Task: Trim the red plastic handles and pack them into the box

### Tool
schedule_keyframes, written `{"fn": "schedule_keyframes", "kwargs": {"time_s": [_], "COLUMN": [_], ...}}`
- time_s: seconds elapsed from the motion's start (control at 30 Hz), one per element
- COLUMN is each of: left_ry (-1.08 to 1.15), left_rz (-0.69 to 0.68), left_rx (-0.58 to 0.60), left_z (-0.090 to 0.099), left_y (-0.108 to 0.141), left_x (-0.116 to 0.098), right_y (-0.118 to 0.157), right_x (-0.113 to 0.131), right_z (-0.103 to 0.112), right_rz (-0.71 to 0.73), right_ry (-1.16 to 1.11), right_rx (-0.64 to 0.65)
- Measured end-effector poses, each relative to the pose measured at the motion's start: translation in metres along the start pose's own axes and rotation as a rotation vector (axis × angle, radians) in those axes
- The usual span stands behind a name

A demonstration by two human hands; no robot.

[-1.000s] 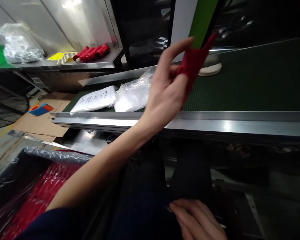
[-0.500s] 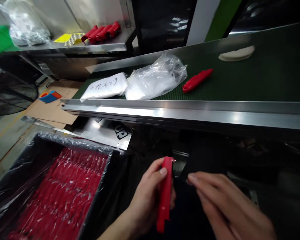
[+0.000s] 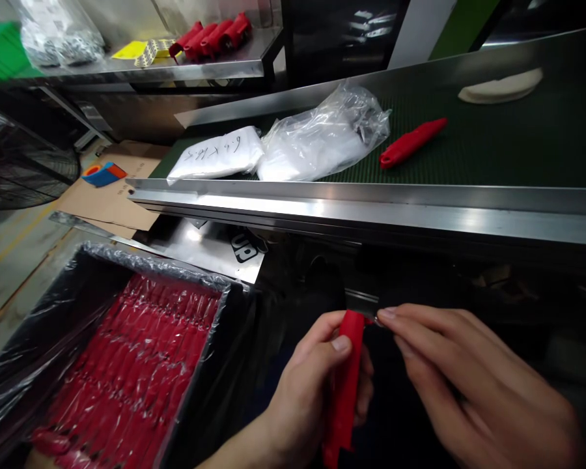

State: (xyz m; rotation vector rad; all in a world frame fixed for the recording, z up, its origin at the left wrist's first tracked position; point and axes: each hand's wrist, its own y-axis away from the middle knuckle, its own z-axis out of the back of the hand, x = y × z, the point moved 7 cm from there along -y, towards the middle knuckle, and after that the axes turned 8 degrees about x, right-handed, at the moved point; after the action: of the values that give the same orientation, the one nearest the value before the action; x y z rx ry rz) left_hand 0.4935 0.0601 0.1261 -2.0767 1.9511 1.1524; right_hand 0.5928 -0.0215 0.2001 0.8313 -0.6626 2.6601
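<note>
My left hand [image 3: 317,384] is closed round a long red plastic handle-like part [image 3: 348,371], held roughly upright with the thumb on its near face. At the part's upper end, my right hand [image 3: 469,378] has thumb and fingers pinched together. A tiny shiny bit shows at those fingertips, too small to name, beside a small red nib on the part's edge. Beyond both hands, a similar red part [image 3: 413,143] lies on the green conveyor belt [image 3: 493,150].
A black bin lined with clear plastic [image 3: 156,264] holds rows of bagged red parts [image 3: 137,365]; another person's hand seems to touch them at bottom left. Plastic bags [image 3: 322,140] and a pale curved piece [image 3: 501,86] lie on the belt. The belt's metal rail [image 3: 322,202] runs ahead.
My right hand has come up to the red part's upper end, where a gap was before. A bagged red part and a bit of hand now show at the bin's lower left.
</note>
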Motion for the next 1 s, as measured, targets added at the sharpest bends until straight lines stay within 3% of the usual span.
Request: {"fn": "schedule_keyframes", "kwargs": {"time_s": [0.77, 1.0], "left_ry": [-0.072, -0.096], "left_rz": [0.01, 0.0], "left_rx": [0.001, -0.019], "left_z": [0.001, 0.003], "left_y": [0.005, 0.0], "left_x": [0.0, -0.009], "right_y": [0.008, 0.019], "right_x": [0.007, 0.015], "right_z": [0.0, -0.009], "right_rz": [0.094, 0.163], "right_ry": [0.091, 0.12], "right_rx": [0.031, 0.109]}}
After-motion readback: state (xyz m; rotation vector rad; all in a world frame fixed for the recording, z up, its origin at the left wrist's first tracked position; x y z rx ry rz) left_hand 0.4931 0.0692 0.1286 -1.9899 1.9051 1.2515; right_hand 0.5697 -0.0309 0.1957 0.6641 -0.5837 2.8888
